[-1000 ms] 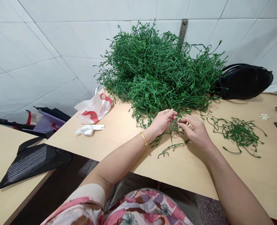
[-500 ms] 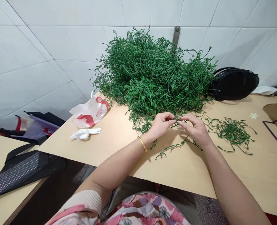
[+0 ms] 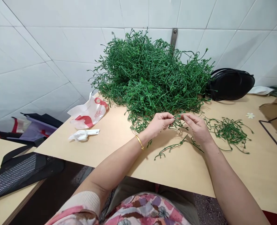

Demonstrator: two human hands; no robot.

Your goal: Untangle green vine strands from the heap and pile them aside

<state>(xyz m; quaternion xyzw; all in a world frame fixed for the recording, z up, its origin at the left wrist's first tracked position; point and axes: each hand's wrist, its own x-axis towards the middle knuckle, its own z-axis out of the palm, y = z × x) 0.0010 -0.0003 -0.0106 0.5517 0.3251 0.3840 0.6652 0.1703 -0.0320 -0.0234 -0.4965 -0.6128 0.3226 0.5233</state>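
My left hand [image 3: 160,125] pinches a thin green plastic stem [image 3: 177,125] between thumb and fingertips. My right hand [image 3: 196,128] is closed close beside it, its thumb and fingers pinched at the same strand of greenery. Behind both hands rises a big tangled heap of green plastic stems [image 3: 152,72] with small budded tips. One loose branched stem [image 3: 170,147] lies on the table below the hands. A smaller pile of stems [image 3: 232,130] is to the right of my right hand.
On the table [image 3: 101,150] are a red-and-white plastic bag [image 3: 90,112] and crumpled white tissue [image 3: 82,135] at left. A black bag [image 3: 232,84], a small pale flower [image 3: 250,115] and a brown cardboard piece [image 3: 275,111] are at right. A tiled wall [image 3: 77,43] stands behind.
My hands have drawn slightly apart at the fingertips, the right one shifting a little to the right. The whole view has shifted slightly; the piles look the same.
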